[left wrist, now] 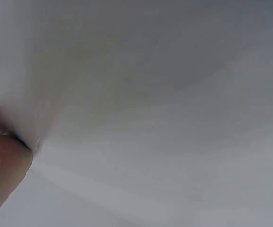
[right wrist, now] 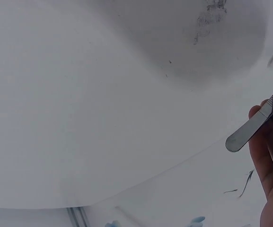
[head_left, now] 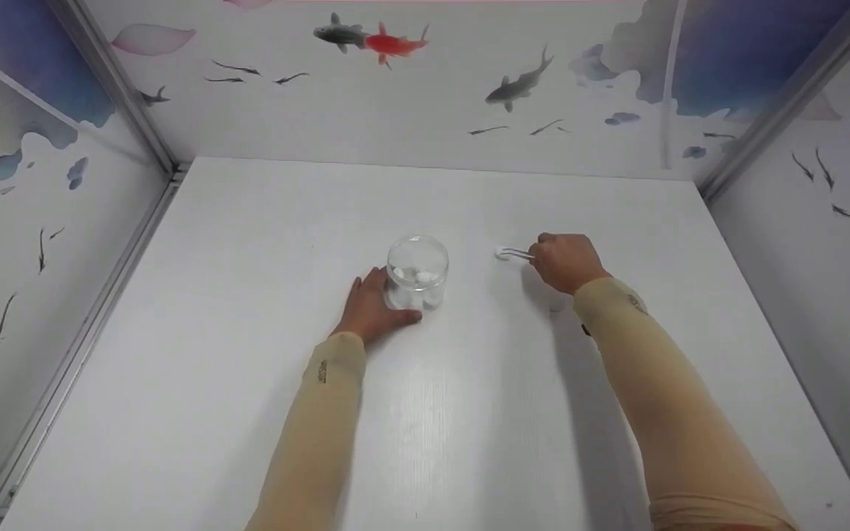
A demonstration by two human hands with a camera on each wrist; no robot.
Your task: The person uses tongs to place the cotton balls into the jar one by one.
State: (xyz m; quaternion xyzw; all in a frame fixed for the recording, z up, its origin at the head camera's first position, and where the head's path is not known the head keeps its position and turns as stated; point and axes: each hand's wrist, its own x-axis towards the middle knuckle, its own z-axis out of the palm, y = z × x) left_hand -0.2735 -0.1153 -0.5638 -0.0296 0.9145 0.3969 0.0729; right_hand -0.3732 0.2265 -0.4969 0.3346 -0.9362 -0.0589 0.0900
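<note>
A clear glass jar (head_left: pixel 417 272) with several white balls inside stands on the white table (head_left: pixel 248 258). My left hand (head_left: pixel 375 308) holds the jar's base from the left, thumb along its front. In the left wrist view only a bit of the left hand (left wrist: pixel 4 165) shows against a blurred white surface. My right hand (head_left: pixel 564 259) grips metal tweezers (head_left: pixel 518 254) pointing left, their tips at a small white ball (head_left: pixel 502 253) lying on the table to the right of the jar. The right wrist view shows the tweezers' blunt rear end (right wrist: pixel 250 130) held between the fingers (right wrist: pixel 268 161).
White walls painted with fish (head_left: pixel 388 40) close the table in on the left, back and right. Metal corner posts (head_left: pixel 122 96) stand at the back corners. A small dark speck (head_left: pixel 586 330) lies beside my right sleeve.
</note>
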